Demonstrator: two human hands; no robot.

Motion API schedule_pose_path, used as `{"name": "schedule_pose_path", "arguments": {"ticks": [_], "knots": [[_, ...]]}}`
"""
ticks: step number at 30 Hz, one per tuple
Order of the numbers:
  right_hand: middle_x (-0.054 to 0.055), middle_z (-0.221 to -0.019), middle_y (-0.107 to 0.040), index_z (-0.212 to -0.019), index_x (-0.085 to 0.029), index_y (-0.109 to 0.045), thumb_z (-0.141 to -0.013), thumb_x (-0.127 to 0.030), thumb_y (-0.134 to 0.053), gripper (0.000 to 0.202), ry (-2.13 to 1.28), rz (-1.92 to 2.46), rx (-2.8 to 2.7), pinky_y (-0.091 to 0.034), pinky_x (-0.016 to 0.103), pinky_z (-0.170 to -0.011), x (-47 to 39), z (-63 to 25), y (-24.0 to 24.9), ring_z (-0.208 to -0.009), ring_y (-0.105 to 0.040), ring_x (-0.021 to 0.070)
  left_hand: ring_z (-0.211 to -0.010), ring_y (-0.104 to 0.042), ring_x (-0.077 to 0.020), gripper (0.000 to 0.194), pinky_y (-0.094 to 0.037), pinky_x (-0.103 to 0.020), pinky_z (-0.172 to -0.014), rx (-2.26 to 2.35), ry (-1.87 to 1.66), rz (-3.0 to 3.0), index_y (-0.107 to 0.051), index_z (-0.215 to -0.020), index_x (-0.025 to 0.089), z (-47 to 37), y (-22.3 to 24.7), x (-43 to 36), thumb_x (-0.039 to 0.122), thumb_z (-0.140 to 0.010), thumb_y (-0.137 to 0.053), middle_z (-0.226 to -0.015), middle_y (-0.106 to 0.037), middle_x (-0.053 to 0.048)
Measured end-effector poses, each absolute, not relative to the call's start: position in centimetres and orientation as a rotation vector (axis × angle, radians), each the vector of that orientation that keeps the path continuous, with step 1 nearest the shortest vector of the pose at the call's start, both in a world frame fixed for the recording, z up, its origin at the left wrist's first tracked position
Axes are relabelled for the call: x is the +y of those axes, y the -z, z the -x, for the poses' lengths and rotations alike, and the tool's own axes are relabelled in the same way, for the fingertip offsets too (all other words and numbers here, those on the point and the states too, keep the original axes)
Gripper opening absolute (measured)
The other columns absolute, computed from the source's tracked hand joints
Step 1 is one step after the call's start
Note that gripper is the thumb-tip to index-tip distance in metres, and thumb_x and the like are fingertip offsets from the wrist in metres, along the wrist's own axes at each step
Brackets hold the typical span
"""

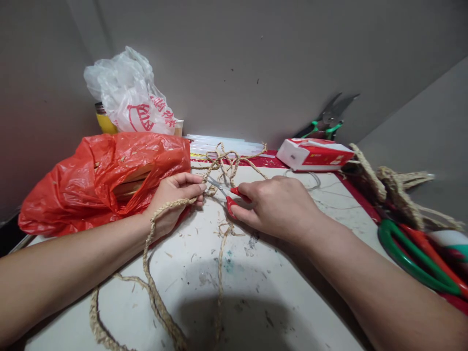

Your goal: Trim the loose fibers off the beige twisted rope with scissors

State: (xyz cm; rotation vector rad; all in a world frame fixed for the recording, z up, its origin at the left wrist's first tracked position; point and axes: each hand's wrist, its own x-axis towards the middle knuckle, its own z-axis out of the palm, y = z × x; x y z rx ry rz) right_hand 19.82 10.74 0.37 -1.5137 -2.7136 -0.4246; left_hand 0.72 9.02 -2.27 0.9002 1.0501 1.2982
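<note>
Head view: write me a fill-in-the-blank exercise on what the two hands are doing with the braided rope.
1. The right hand holds small scissors with ____ handles.
2. The left hand pinches the braided rope beside a ____ plastic bag.
3. The scissor blades point toward the ____ hand.
4. The tissue pack lies near the ____ behind the right hand.

Missing words: red; red; left; wall

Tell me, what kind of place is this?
Probably a home craft corner: the right hand works small red scissors on braided straw rope that the left hand holds, on a scrap-littered table.
</note>
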Motion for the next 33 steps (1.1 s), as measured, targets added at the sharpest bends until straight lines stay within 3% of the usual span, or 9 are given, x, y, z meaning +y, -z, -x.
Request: {"name": "schedule_pose_path", "arguments": {"ticks": [10,20,27,33], "knots": [[0.006,-0.066,-0.068,-0.085,-0.020,-0.070,-0.081,-0.052,-0.043,0.042,0.433,1.476,-2.743,-0.014,0.029,-0.052,10.66,-19.82,-0.54,-0.056,-0.056,0.0177,-0.048,-0.055,-0.0069,0.015,-0.045,-0.019,-0.050,1.064,-1.312,-0.939,-0.063,-0.074,0.011,-0.79,2.38,9.04,0.013,-0.065,-0.074,-0.058,-0.061,0.000],[0.004,-0.059,-0.065,-0.071,-0.021,-0.067,-0.087,-0.043,-0.043,0.037,0.502,1.495,-2.716,-0.014,0.030,-0.052,10.95,-19.94,-0.27,-0.052,-0.053,0.0150,-0.046,-0.053,-0.0069,0.012,-0.044,-0.019,-0.048,1.117,-1.310,-0.928,-0.060,-0.076,0.011,-0.94,2.01,9.03,0.010,-0.067,-0.069,-0.056,-0.059,0.001],[0.006,-0.065,-0.068,-0.079,-0.020,-0.067,-0.082,-0.052,-0.044,0.040,0.465,1.482,-2.718,-0.015,0.030,-0.052,10.72,-19.64,0.01,-0.055,-0.056,0.0184,-0.046,-0.053,-0.0068,0.012,-0.045,-0.019,-0.048,1.120,-1.313,-0.912,-0.060,-0.075,0.011,-0.91,1.90,8.99,0.009,-0.067,-0.068,-0.057,-0.059,0.001],[0.007,-0.065,-0.068,-0.079,-0.020,-0.068,-0.083,-0.050,-0.046,0.038,0.505,1.456,-2.743,-0.015,0.030,-0.052,10.41,-19.24,-0.21,-0.056,-0.057,0.0184,-0.046,-0.053,-0.0070,0.013,-0.045,-0.019,-0.048,1.129,-1.307,-0.962,-0.060,-0.075,0.011,-0.84,2.25,9.08,0.010,-0.067,-0.069,-0.056,-0.059,0.001]]}}
